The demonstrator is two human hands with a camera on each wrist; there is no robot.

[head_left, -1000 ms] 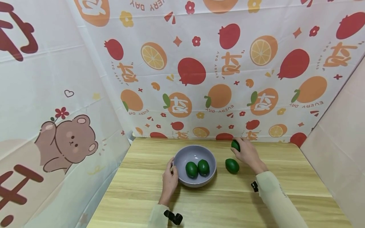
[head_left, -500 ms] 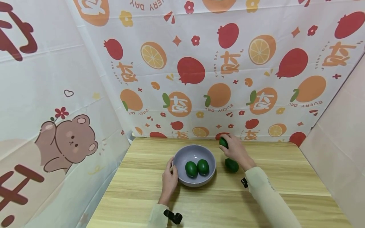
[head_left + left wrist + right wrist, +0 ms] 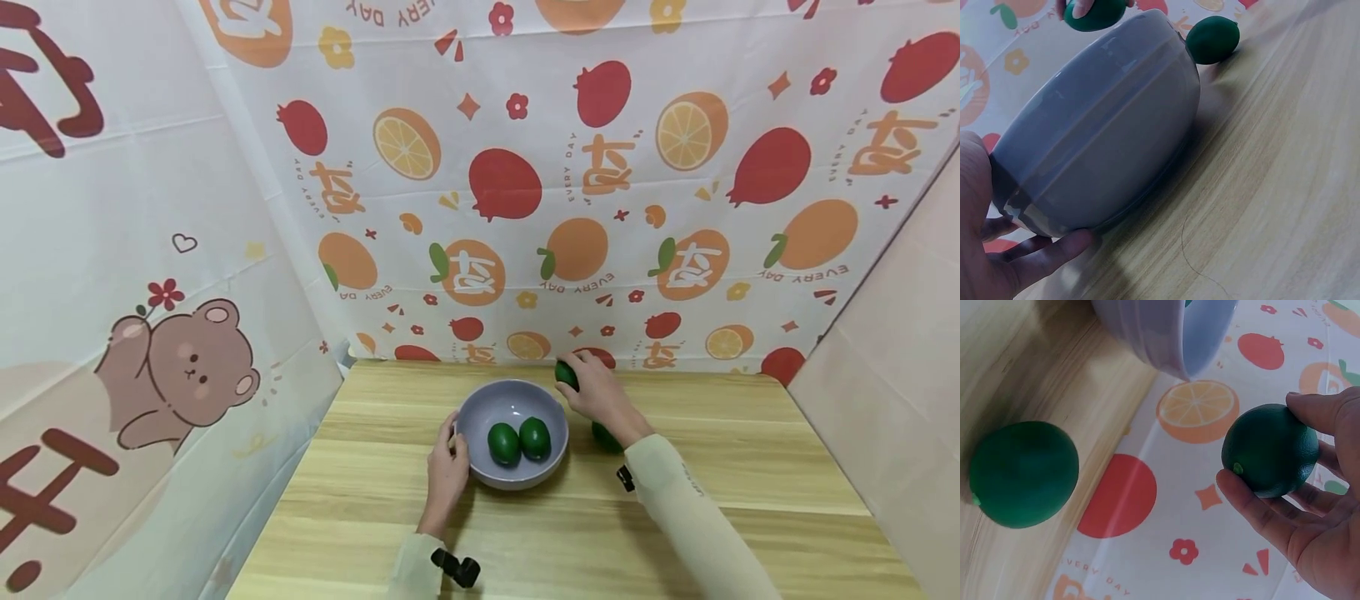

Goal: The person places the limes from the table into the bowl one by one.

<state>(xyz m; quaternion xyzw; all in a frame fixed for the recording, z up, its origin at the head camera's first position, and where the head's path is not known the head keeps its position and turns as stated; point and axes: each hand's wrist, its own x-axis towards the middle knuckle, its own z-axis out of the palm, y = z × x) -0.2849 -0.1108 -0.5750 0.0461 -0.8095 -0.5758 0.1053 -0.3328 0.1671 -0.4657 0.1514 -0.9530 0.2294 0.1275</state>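
A grey-purple bowl (image 3: 491,408) stands on the table with two dark green limes, one on the left (image 3: 504,444) and one on the right (image 3: 535,438), side by side in it. My left hand (image 3: 447,471) holds the bowl by its left side; in the left wrist view its fingers reach round the lower wall (image 3: 1110,125). Just beyond the bowl's right back rim, my right hand (image 3: 597,390) grips a third lime (image 3: 1269,450) between thumb and fingers, raised above the table. Another lime (image 3: 1025,475) lies on the table right of the bowl, partly hidden by my right hand in the head view.
The wood-grain table (image 3: 360,500) ends at a fruit-printed cloth (image 3: 420,325) behind it. A cloth with a bear (image 3: 191,367) hangs on the left, and a pale wall (image 3: 892,350) stands on the right. Each wrist wears a black camera strap.
My right hand has carried its lime leftward from the right back of the table to near the bowl's rim, and now overlaps the table lime. My left hand stays on the bowl.
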